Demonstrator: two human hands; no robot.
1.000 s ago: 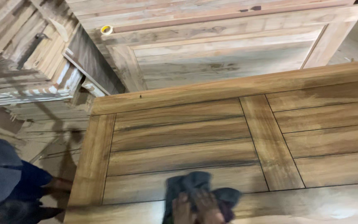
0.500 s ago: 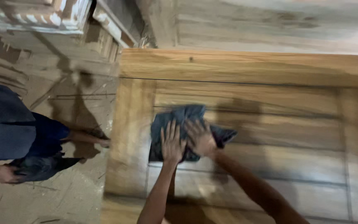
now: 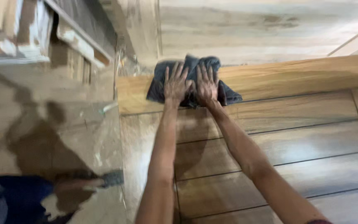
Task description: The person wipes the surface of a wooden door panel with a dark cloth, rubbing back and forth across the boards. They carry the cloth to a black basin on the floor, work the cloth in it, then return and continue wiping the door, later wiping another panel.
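Observation:
A dark grey-blue cloth [image 3: 189,66] lies bunched on the top rail of a large wooden panelled door [image 3: 295,137] that lies flat. My left hand [image 3: 175,84] presses flat on the cloth with fingers spread. Beside it, my right hand [image 3: 206,82] also presses down on the cloth, fingers spread. Both arms reach out straight from the bottom of the view across the door's grooved panels.
More wooden panels [image 3: 245,29] lean or lie beyond the door. Stacked boards [image 3: 30,33] stand at the upper left. A person in dark blue clothing [image 3: 17,199] crouches at the lower left on the pale floor [image 3: 50,124], a hand near the door's edge.
My hands have pushed the cloth from the door's inner panels up onto its top rail, arms now stretched further. The view has shifted along the door.

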